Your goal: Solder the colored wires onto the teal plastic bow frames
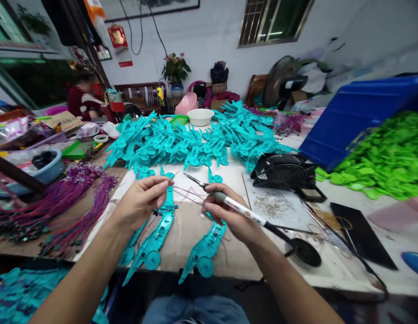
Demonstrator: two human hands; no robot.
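My right hand [225, 209] is closed round a soldering iron [241, 208], its metal tip pointing up and left. A thin wire [187, 193] runs from the fingers of that hand across to my left hand [146, 195], whose thumb and fingertips are pinched on it. Beneath my hands lie teal plastic parts [155, 243] with round discs and wires on them. One more teal part [204, 252] lies below my right hand, a few loose wire ends sticking out of it. The iron's tip is apart from the parts.
A heap of teal parts [171, 139] covers the back of the table. Bundled purple wires [70, 198] lie at left. At right are a small black fan [285, 171], a round black stand [305, 253] and a blue crate [354, 117] by lime-green pieces [388, 157]. A person [85, 96] sits far left.
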